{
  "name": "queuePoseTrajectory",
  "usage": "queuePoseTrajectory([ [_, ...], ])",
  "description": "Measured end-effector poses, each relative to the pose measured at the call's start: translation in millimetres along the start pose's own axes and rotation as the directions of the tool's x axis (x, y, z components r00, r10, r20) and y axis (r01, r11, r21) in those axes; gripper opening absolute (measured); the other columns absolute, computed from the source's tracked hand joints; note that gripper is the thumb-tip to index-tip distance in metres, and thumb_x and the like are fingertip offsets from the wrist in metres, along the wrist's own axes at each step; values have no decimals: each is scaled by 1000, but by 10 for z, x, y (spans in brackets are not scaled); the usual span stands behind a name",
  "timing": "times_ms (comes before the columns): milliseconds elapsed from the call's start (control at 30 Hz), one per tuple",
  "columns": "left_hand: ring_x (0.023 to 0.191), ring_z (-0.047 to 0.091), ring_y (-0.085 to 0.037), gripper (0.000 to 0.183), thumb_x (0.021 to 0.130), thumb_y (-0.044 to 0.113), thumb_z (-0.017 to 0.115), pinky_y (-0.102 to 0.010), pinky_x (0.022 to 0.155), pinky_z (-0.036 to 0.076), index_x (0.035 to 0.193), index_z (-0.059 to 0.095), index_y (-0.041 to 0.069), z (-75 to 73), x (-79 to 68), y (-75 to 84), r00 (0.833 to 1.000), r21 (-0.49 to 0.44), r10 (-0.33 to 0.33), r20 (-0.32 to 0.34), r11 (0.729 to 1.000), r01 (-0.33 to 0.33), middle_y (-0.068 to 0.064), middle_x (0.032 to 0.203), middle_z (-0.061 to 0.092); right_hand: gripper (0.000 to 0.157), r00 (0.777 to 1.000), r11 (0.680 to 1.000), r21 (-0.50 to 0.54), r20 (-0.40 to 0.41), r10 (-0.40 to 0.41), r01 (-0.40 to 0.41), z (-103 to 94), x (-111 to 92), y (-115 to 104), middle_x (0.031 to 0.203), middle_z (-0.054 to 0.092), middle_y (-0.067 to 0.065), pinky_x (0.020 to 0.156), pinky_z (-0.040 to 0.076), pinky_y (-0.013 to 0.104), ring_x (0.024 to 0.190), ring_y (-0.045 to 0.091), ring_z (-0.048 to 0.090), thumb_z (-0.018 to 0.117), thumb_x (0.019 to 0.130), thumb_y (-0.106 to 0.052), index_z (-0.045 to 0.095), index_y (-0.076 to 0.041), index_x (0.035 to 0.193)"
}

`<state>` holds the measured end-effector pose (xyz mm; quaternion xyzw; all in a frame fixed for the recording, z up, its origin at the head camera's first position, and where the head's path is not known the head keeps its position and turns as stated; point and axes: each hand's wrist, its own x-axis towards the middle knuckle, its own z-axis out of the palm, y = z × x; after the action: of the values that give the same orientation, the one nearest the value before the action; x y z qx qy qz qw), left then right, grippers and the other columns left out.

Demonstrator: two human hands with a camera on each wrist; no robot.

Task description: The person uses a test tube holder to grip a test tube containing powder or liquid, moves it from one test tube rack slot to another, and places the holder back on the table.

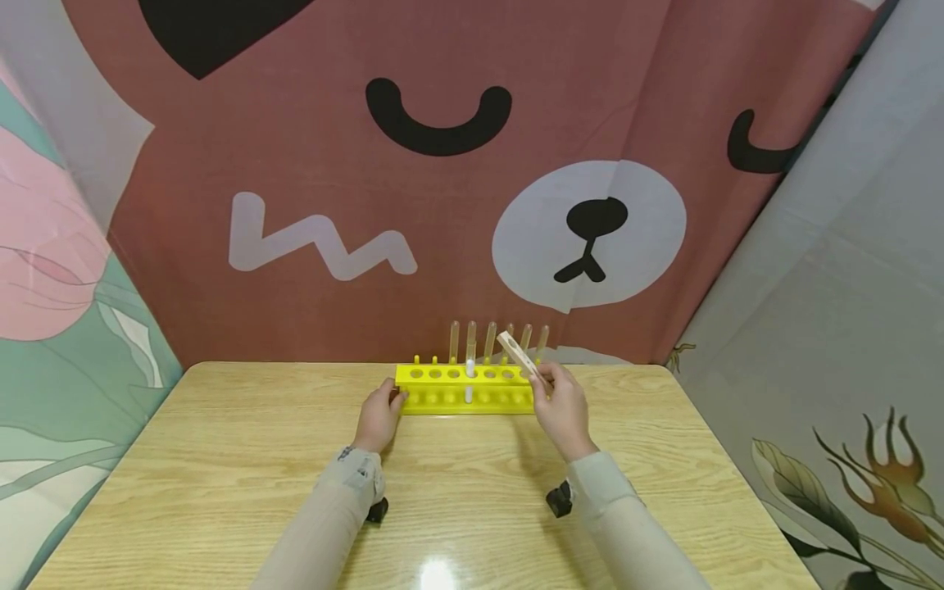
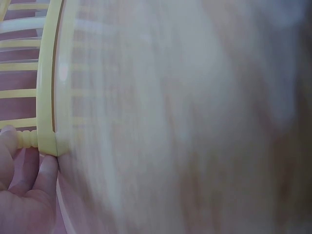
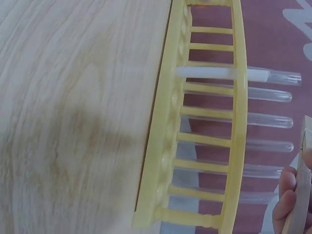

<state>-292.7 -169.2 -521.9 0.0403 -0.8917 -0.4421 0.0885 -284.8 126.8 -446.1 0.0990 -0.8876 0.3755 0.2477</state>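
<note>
A yellow test tube rack (image 1: pixel 442 410) stands near the table's back edge. My left hand (image 1: pixel 379 416) grips its left end, with thumb and fingers around the end post in the left wrist view. One upright test tube with white contents (image 1: pixel 469 369) sits in a hole near the rack's middle. Behind it, several clear tubes (image 1: pixel 491 340) stand rounded end up on the back pegs. In my right hand (image 1: pixel 564 414) is a wooden test tube clamp (image 1: pixel 519 355), tilted up and left above the rack's right end. The clamp's far end is cut off in the right wrist view.
The wooden table (image 1: pixel 472 492) stretches toward me in front of the rack. A printed cloth (image 1: pixel 332 311) hangs directly behind the table's back edge. More patterned cloth hangs at the left (image 1: pixel 52 246) and right (image 1: pixel 826 287).
</note>
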Motion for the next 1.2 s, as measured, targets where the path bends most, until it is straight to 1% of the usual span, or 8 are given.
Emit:
queuePoseTrajectory([
  [100,110,62,-36,20,106,15,55,-51,97,51,121,58,1,2,2,3,1000,-4,-7,4,1000,7,-20,115,67,19,1000,1000,9,-3,13,-13,-17,-10,32,95,67,15,75,56,48,84,31,65,69,96,-8,67,3,111],
  [267,111,62,-36,20,106,15,55,-51,98,51,120,59,2,6,-7,2,1000,-10,-14,11,1000,14,-20,116,67,17,999,999,29,-25,33,-32,-37,-28,106,95,66,16,75,54,48,85,32,64,69,96,-7,67,3,109],
  [533,105,62,-34,16,106,16,56,-49,94,52,115,60,3,9,6,-16,1000,-5,-1,3,1000,1,-17,111,68,15,997,997,33,-42,70,-69,-63,-69,273,96,66,17,74,52,47,84,33,63,68,96,-6,66,4,108],
  [800,102,62,-33,16,106,16,56,-49,92,52,115,59,3,-2,-4,3,1000,-2,1,4,1000,-1,-17,109,68,18,993,994,36,-50,106,-104,-96,-103,377,98,67,19,72,53,45,84,32,64,68,97,-6,66,5,111],
  [867,100,61,-32,15,106,16,56,-49,91,52,113,59,3,-2,-2,7,1000,-3,3,1,1000,-3,-17,107,67,18,992,993,35,-53,111,-109,-98,-104,400,98,68,19,73,53,46,86,33,64,68,97,-6,66,5,111],
  [1000,97,62,-31,12,105,15,57,-48,89,53,109,58,3,2,6,-8,1000,-6,19,-8,1000,-19,-16,103,67,18,992,994,41,-64,105,-103,-102,-106,441,98,68,21,80,51,50,91,37,62,68,96,-5,66,7,110],
  [1100,99,62,-32,13,105,15,57,-48,90,53,110,59,4,12,20,-35,1000,-9,23,-9,1000,-23,-16,105,68,17,992,994,54,-83,95,-91,-103,-111,474,97,68,23,83,49,52,93,40,60,69,95,-2,66,8,108],
  [1200,103,63,-33,14,105,16,57,-49,92,53,112,59,4,16,31,-50,1000,-13,21,-7,1000,-21,-17,108,68,15,991,994,61,-98,96,-91,-96,-121,516,94,68,23,82,46,50,91,39,59,68,94,0,66,8,106],
])
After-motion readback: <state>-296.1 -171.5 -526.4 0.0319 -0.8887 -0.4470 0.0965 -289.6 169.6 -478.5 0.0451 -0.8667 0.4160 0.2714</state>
